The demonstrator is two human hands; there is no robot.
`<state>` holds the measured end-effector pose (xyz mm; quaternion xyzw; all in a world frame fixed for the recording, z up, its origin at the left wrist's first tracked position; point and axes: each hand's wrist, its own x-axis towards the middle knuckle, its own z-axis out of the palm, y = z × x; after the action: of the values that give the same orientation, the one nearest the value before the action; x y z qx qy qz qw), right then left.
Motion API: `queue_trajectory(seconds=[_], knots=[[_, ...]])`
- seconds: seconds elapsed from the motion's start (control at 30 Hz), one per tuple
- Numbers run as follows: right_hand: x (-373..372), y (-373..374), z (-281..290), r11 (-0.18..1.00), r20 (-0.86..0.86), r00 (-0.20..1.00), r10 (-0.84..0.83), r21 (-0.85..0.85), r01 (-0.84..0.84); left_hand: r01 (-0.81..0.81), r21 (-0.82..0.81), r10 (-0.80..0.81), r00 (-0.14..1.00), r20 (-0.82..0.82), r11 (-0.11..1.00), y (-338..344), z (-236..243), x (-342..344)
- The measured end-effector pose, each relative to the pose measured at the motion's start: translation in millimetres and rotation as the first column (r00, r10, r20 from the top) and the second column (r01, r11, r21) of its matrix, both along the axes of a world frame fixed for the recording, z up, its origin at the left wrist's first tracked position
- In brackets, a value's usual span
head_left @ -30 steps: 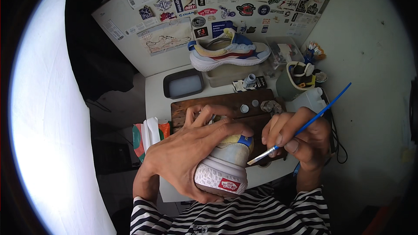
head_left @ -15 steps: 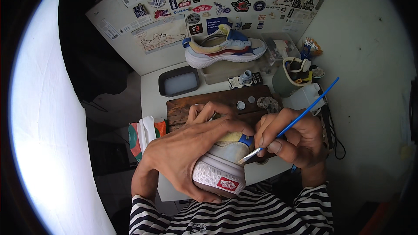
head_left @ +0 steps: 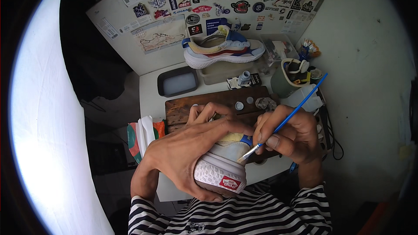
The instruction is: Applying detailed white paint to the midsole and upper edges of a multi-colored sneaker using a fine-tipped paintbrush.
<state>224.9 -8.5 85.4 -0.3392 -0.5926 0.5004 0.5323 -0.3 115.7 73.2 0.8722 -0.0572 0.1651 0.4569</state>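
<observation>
My left hand (head_left: 191,148) wraps round a sneaker (head_left: 220,173), its heel and textured white sole facing me and a red label on the sole. Pale grey and yellow panels and a blue patch show between my hands. Pinched in my right hand (head_left: 287,132) is a thin blue paintbrush (head_left: 300,107), slanting up to the right. Its pale bristles touch the grey heel panel just above the sole edge. The toe of the shoe is hidden behind my left hand.
Behind the wooden board (head_left: 183,108) lie a grey tray (head_left: 177,81), an open small bottle (head_left: 244,77) and a second sneaker (head_left: 222,50) on a clear box. To the right stand a tool-filled bin (head_left: 285,82) and several brushes (head_left: 310,48). A tissue pack (head_left: 143,135) sits left.
The brush handle has swung a little left and down as my right hand turned slightly. The bristles stay at nearly the same spot on the heel; my left hand keeps its hold.
</observation>
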Motion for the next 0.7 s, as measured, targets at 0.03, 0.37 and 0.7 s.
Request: queue_trajectory(seconds=[0.03, 0.37, 0.7], knots=[[-0.2, 0.5, -0.6, 1.0, -0.001, 1.0, 0.002, 0.0, -0.002, -0.004, 0.011, 0.005, 1.0, -0.007, 1.0, 0.0, 0.2, -0.3], [-7.3, 0.9, 1.2, 0.997, 0.041, 0.997, -0.072, 0.033, 0.07, -0.008, 0.005, 0.008, 0.998, -0.055, 1.0, 0.6, 0.4, -2.7], [-7.2, 0.3, 2.2, 0.998, 0.053, 0.997, -0.062, 0.03, 0.061, -0.011, 0.02, 0.012, 1.0, -0.014, 1.0, -0.3, 1.5, -2.3]])
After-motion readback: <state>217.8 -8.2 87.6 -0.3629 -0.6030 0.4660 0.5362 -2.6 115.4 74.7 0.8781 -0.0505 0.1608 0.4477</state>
